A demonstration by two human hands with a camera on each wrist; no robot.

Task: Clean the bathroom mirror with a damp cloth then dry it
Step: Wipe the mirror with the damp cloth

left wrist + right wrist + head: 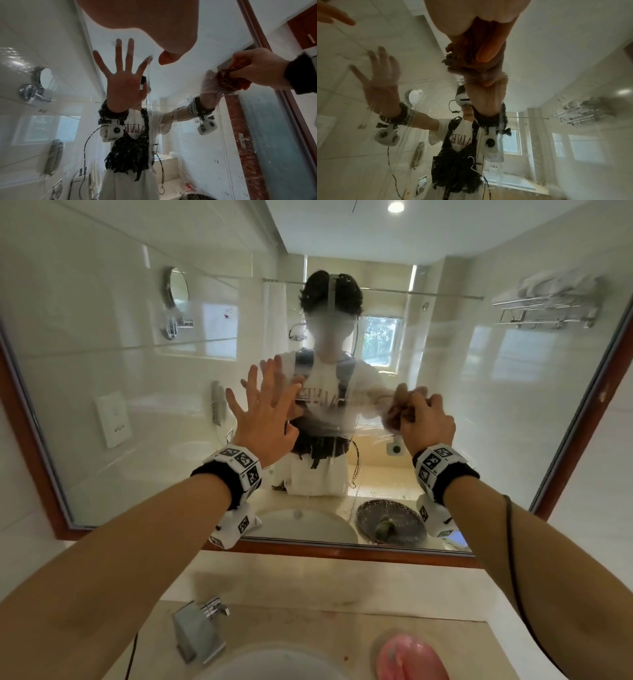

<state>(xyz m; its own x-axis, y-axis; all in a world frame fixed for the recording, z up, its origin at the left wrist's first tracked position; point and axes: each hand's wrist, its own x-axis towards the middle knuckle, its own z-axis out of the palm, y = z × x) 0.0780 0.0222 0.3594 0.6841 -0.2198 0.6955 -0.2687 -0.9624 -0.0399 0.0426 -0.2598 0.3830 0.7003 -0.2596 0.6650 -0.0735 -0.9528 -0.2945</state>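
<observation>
One mirror point(479, 412), a wide rectangle of glass in a reddish-brown wooden frame, hangs above a pale stone counter point(342, 587). Two hands are up at it. The left hand point(265, 419) is spread, five fingers straight and fanned, the palm facing the glass near its centre; whether it touches the glass is unclear. The right hand point(426, 422), at 3 o'clock from the left, is curled round one cloth point(229, 79), a crumpled rust-brown wad of rough fabric pressed on the glass. Wet streaks and droplets smear the glass around and below the cloth. Each wrist wears one black band with white checkered marker blocks. On the counter: one angular chrome tap point(198, 631) at 6 o'clock from the left hand, one round white basin point(274, 667) beneath it, and one glossy pink oval dish point(411, 659) at 3 o'clock from the basin.
</observation>
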